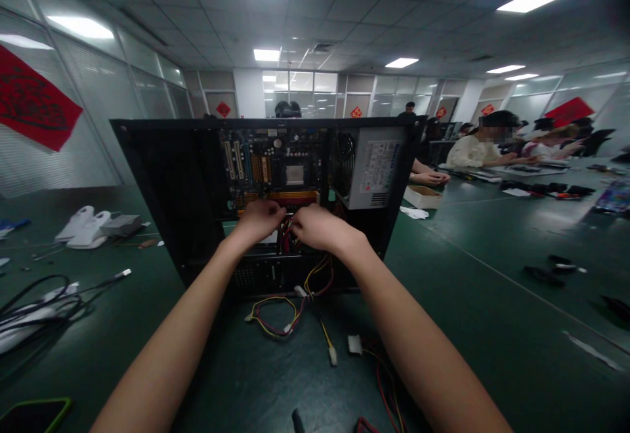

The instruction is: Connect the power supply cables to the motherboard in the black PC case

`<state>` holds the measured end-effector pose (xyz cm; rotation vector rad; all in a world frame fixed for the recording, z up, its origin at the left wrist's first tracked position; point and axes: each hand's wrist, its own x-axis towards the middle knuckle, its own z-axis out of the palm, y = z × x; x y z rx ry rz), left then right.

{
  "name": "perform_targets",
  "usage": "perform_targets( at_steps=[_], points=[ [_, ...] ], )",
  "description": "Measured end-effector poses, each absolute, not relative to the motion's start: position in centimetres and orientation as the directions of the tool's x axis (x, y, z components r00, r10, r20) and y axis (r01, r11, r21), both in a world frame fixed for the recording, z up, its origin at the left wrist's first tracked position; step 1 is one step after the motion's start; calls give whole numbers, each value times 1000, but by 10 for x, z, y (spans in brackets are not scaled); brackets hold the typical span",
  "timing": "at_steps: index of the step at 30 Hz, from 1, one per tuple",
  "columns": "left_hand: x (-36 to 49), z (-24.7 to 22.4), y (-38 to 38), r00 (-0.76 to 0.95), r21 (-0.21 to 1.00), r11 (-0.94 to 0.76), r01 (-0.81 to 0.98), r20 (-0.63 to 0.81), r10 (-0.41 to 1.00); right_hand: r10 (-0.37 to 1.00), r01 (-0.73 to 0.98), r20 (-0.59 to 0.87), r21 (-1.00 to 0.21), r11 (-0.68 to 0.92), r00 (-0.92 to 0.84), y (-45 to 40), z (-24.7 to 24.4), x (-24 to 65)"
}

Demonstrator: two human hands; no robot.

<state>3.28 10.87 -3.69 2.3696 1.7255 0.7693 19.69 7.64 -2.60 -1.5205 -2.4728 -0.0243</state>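
Observation:
A black computer case [167,177] with its side off stands on the table, its inside facing me. Inside it are a motherboard [305,151] and a silver power supply [378,167] at the upper right. My left hand [260,216] is in the lower middle of the case, below the memory slots [295,197], its fingers curled and their tips bunched; what they hold is hidden. Close beside it, my right hand [317,226] has its fingers closed at a bundle of dark and red cables [287,236]. Yellow and red power leads [275,298] with white plugs hang out onto the table.
Black cables [54,305] and a white and grey object [93,226] lie at the left, and a green-edged phone [37,415] at the lower left. To the right are an open box [423,197], black parts [546,272] and people seated along the table [467,328].

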Motion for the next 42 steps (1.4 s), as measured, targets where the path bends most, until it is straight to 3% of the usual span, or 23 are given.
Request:
perform_targets(
  at_steps=[5,8,11,13,16,19,25,31,35,38,42],
  points=[
    [24,0,76,447,522,-512,682,257,857,737,708,413,-257,657,-534,38,9,202],
    [28,23,44,523,510,-603,614,310,794,723,636,506,-374,675,-470,10,31,216],
    [33,32,20,611,476,-662,580,284,739,716,625,520,-380,682,-466,-14,46,229],
    [38,26,14,633,390,-651,651,193,749,716,635,480,-353,687,-507,-23,49,235],
    [49,8,17,605,161,-606,779,65,794,738,692,363,-274,668,-569,-21,46,240],
    [66,-12,26,568,-35,-568,823,99,817,770,752,226,-179,634,-596,-8,37,239],
    [83,-26,34,393,-81,-385,919,261,882,792,787,8,-101,609,-611,19,24,237],
    [75,-21,39,475,54,-492,869,193,859,770,762,2,-146,631,-638,29,16,234],
    [76,-21,42,495,214,-559,801,288,820,776,769,19,-123,627,-630,30,14,233],
    [79,-19,41,497,465,-595,656,327,804,782,759,83,-197,621,-618,26,19,239],
    [79,-10,34,527,853,-456,253,274,805,753,689,162,-315,652,-638,16,31,251]
  ],
)
